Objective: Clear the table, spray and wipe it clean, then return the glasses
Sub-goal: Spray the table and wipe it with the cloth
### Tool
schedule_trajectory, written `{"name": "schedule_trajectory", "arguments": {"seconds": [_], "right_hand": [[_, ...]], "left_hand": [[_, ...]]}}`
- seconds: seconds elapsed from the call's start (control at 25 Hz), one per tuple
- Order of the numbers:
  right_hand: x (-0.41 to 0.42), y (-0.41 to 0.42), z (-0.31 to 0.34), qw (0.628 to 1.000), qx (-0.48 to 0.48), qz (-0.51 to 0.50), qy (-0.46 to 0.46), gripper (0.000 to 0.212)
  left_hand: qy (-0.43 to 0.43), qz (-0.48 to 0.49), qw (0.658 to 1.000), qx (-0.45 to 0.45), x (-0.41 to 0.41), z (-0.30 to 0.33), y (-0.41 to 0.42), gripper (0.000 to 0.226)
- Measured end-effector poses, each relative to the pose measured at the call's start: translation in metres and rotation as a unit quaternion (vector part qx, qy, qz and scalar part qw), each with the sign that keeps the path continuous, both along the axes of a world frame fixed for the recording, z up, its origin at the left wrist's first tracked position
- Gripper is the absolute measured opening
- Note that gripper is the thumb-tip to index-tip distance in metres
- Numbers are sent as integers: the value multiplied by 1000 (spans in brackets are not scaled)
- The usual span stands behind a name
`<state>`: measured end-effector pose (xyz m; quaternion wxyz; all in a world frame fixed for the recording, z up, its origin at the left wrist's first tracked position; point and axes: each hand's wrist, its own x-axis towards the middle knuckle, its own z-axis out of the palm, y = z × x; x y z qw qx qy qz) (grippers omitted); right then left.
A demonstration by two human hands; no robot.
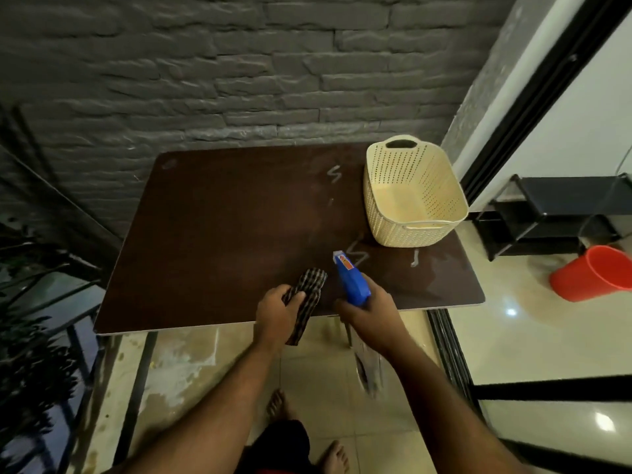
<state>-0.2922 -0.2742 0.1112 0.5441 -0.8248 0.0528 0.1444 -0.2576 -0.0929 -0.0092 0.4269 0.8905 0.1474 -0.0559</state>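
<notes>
A dark brown table (222, 234) stands against the brick wall, with pale scribble marks near its right side. My right hand (371, 309) grips a blue spray bottle (352, 283) over the table's front edge, its nozzle pointing away from me toward the marks. The bottle's clear body hangs below my hand, blurred. My left hand (277, 311) grips a dark checked cloth (307, 295) just left of the bottle, one end hanging past the table edge. No glasses are in view.
A cream perforated basket (410, 230) sits empty at the table's right rear corner. An orange bucket (595, 271) and a low black rack (554, 213) stand on the tiled floor to the right. Plants and a railing lie to the left.
</notes>
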Motion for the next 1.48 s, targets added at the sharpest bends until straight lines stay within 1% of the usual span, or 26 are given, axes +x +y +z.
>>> {"name": "schedule_trajectory", "arguments": {"seconds": [0.08, 0.16, 0.24, 0.36, 0.44, 0.48, 0.52, 0.64, 0.76, 0.88, 1.0, 1.08, 1.24, 1.4, 1.48], "right_hand": [[7, -10, 11, 999, 9, -30, -39, 34], [20, -20, 17, 995, -3, -69, -74, 28], [33, -32, 21, 989, -27, -108, -100, 23], [49, -47, 23, 981, -52, -156, -104, 18], [60, -58, 19, 978, -58, -177, -97, 19], [64, -63, 16, 978, -57, -178, -88, 16], [68, -68, 13, 981, -55, -172, -77, 13], [79, -87, 4, 987, -54, -140, -51, 18], [91, -108, -5, 989, -61, -125, -44, 20], [100, -136, -11, 991, -63, -107, -39, 24], [107, -162, -18, 995, -47, -78, -30, 35], [110, -173, -22, 997, -35, -62, -19, 38], [121, -189, -27, 998, -12, -51, -18, 35], [124, -194, -27, 998, -38, -39, -23, 31], [125, -197, -29, 998, -60, -22, -27, 40]], "left_hand": [[3, 21, 999, -33, 7, 3, -10, 30], [3, 46, 993, -106, 19, 9, -20, 30], [12, 56, 986, -155, 33, 15, -28, 30], [46, 66, 980, -184, 51, 21, -36, 27], [68, 56, 978, -188, 63, 16, -43, 25], [80, 54, 978, -187, 67, 13, -46, 27], [91, 51, 977, -185, 71, 12, -51, 29], [113, 35, 981, -157, 77, 9, -71, 36], [121, 30, 985, -119, 80, 8, -95, 38], [133, 26, 990, -47, 81, 0, -121, 40], [147, 23, 989, 21, 82, -9, -151, 40], [148, 32, 988, 34, 80, -15, -168, 37], [143, 55, 986, 63, 78, -26, -199, 35], [134, 71, 986, 72, 83, -32, -209, 35], [142, 62, 985, 76, 83, -36, -210, 36]]}}
